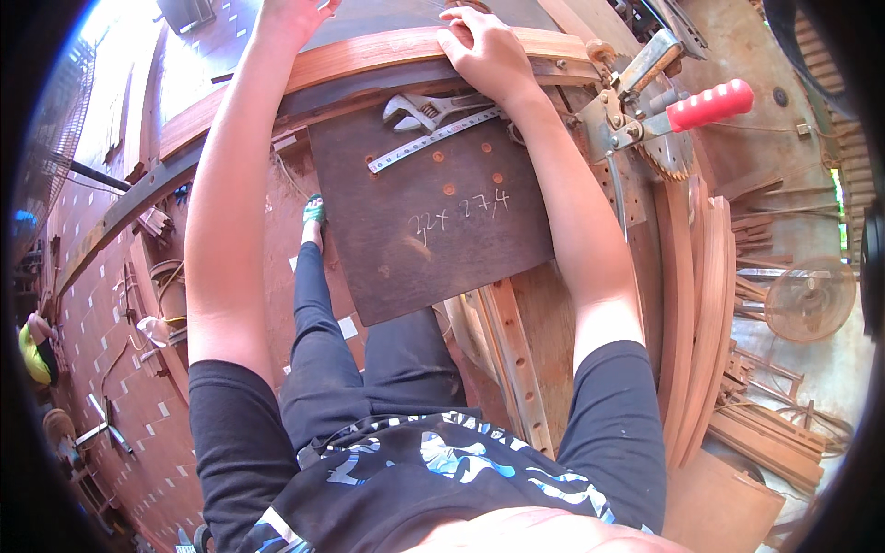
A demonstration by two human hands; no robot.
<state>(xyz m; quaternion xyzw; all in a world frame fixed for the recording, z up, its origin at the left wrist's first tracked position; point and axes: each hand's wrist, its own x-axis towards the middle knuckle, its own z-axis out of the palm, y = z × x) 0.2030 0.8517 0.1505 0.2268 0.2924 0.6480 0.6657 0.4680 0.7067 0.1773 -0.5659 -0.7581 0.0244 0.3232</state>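
Note:
My left hand (pixel 297 18) reaches to the top edge over the far side of a curved wooden strip (pixel 378 55). Most of its fingers are cut off by the picture edge. Near the strip's right part is my right hand (pixel 489 53), its fingers curled in, with thumb and forefinger a little apart. Faint thin lines show beside its fingertips; what it holds, if anything, I cannot make out. Closer to me, an adjustable wrench (pixel 426 112) and a white measuring strip (pixel 433 143) lie on a dark board (pixel 415 221) with chalk marks.
A toggle clamp with a red handle (pixel 710 105) stands on the right, beside a toothed circular blade (pixel 671 152). Curved wooden pieces (pixel 705 323) lean below it. A round translucent disc (pixel 811 299) lies further right. At the far left, a person in yellow (pixel 37 355) is partly visible.

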